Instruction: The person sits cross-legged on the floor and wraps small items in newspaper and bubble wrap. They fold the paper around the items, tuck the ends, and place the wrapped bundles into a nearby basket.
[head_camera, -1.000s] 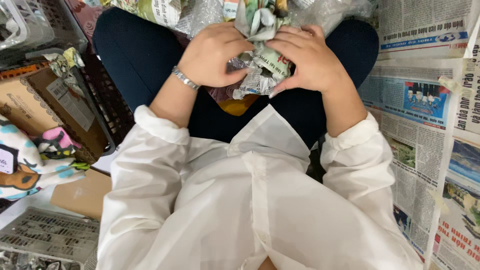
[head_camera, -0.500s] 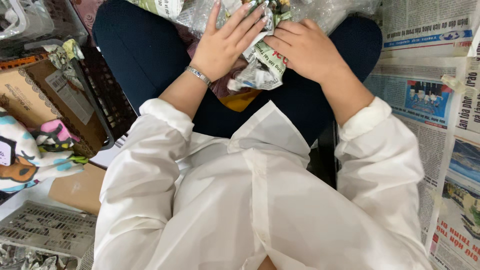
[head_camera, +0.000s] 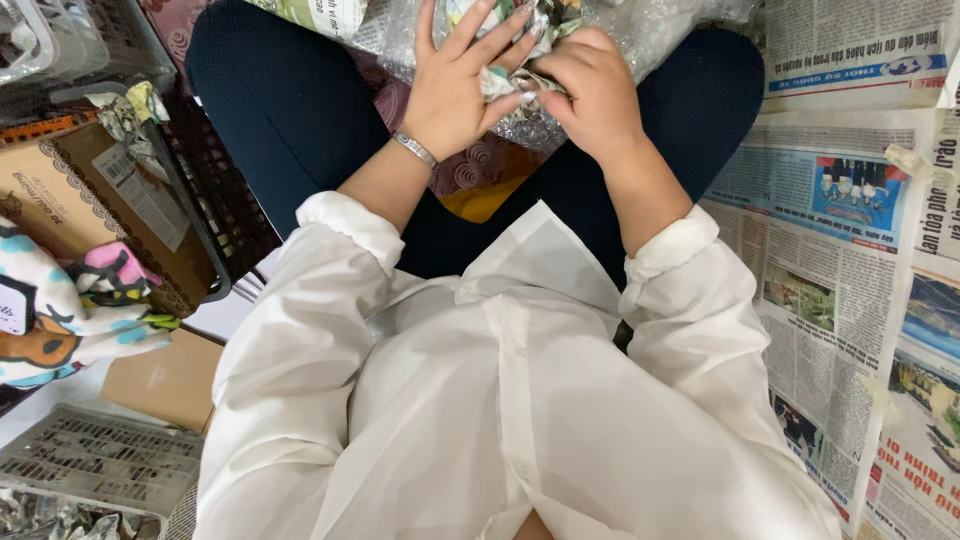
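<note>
Crumpled newsprint, that's what I'm working w/: a wadded newspaper bundle sitting on bubble wrap in my lap, right at the top of the view. Relative to my hands it lies under and betw. both of them, a bit fwd of the wrists. Can't tell its long axis, too scrunched and mostly covered.

My left hand lies flat on the bundle's left side, fingers spread and pointing away from me, fingertips reaching over the top of the wad. It presses, doesn't clamp. Silver bracelet on that wrist.

My right hand is curled, fingers bent in and pinching the paper's edge just right of the left hand's fingertips. The two hands are touching or nearly so at the tips; can't say which for sure. Both are equally near the bundle, the right has the actual grip.

Off to my left hand's side, well apart: a dark plastic crate w/ a brown box in it. To my right hand's side, newspaper sheets spread flat on the floor.
</note>
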